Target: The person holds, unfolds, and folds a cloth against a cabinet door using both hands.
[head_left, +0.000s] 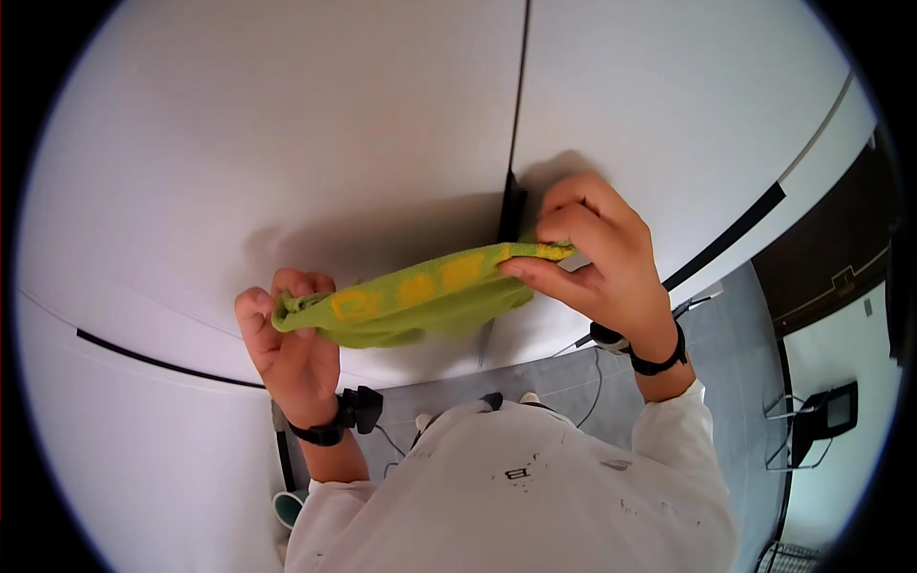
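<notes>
A green towel (411,298) with a yellow pattern along its upper band is stretched between my two hands. My left hand (291,329) pinches its left end, where the fabric is bunched and folded over. The right end is gripped by my right hand (594,253), with the thumb in front and the fingers curled behind. The towel slopes up to the right, and its lower part hangs loose and slightly blurred. Both hands are raised close to a white panelled surface (287,124), onto which they cast shadows.
A dark seam (521,86) divides the white surface, and black strips (731,234) run along its edges. Below is a grey tiled floor (721,363) with a cable (597,382). A black chair (826,420) stands at the right. A round green-lined container (287,509) sits at lower left.
</notes>
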`<control>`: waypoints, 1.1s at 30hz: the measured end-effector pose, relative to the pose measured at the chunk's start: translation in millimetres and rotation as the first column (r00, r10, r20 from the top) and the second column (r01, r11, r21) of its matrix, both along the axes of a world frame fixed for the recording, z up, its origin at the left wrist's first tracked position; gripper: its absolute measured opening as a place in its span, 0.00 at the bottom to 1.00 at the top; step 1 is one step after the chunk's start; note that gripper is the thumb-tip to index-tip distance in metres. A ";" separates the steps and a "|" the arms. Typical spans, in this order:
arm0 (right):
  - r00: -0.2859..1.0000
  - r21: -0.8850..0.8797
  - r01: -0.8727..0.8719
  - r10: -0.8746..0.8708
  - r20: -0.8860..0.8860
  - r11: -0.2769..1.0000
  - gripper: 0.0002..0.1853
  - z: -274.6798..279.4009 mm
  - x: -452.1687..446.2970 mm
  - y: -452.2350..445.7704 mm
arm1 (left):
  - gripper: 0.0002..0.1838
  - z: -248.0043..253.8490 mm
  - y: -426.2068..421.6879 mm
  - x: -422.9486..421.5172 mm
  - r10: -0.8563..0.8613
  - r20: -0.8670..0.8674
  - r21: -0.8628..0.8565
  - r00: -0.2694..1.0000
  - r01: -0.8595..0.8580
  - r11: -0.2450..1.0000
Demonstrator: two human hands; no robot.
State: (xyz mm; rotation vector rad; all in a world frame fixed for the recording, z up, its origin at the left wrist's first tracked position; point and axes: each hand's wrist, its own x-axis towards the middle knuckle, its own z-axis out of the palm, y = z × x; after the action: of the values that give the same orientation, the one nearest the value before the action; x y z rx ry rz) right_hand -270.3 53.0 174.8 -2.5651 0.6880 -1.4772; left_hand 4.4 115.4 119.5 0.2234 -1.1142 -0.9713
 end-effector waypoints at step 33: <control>0.945 0.024 0.326 -0.326 0.031 0.945 0.18 -4.1 -26.9 14.9 | 0.10 13.7 -1.9 -32.7 0.032 0.128 -0.241 0.991 0.000 0.971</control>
State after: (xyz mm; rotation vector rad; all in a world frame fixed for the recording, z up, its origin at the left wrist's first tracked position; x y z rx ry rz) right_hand -297.3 67.9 170.7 -2.4953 1.1628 -1.5874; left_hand -28.3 113.4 133.2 0.1000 -1.3376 -0.8068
